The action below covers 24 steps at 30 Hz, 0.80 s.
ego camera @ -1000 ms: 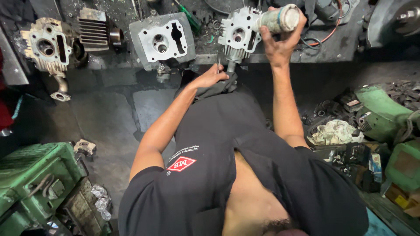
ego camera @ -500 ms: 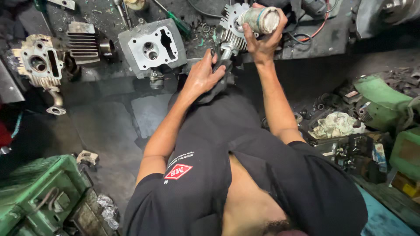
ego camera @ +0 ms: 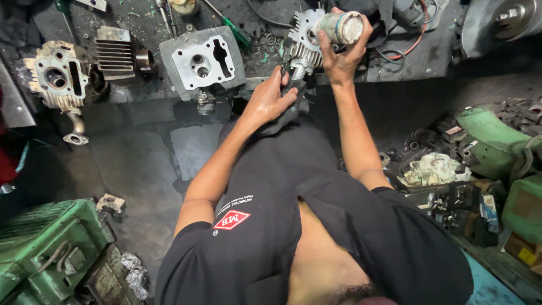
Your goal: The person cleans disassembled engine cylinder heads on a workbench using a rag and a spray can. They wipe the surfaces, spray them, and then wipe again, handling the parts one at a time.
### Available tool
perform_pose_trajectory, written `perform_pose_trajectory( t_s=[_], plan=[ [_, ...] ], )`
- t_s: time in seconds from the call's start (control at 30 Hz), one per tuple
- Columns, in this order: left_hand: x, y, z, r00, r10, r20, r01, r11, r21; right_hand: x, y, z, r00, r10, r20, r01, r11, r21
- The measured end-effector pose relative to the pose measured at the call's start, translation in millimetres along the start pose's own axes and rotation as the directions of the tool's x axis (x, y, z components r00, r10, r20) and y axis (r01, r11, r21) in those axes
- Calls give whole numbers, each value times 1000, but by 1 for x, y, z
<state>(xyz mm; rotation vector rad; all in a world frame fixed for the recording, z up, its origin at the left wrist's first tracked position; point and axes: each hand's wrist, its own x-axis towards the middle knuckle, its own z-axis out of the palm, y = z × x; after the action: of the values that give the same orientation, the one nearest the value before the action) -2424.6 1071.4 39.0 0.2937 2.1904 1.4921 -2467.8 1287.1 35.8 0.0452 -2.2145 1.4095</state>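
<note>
Finned cylinder head (ego camera: 302, 42) between left hand (ego camera: 270, 101) and right hand (ego camera: 341, 56) grip.

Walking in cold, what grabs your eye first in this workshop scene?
Top centre, the right hand grips a worn grey cylinder against a finned engine part at the bench edge, while the left hand presses a dark cloth just beneath it. To the left on the bench lie a pale cylinder head and a grimier one; green machinery fills the lower left corner.
</note>
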Motion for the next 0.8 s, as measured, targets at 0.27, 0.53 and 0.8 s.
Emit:
perform_pose_trajectory(
  t_s=[0.27,0.53,0.8],
  plan=[
    [1,12,-7,1000,-8,16,9,1000,-24,-5,1,-12,999,-19,43,21,998,-61],
    [6,22,-13,999,-14,32,13,1000,5,1,7,-4,994,-104,34,106,992,-62],
    [9,23,-13,999,-27,47,26,1000,6,-9,4,-5,1000,3,21,-3,1000,24]
  ],
)
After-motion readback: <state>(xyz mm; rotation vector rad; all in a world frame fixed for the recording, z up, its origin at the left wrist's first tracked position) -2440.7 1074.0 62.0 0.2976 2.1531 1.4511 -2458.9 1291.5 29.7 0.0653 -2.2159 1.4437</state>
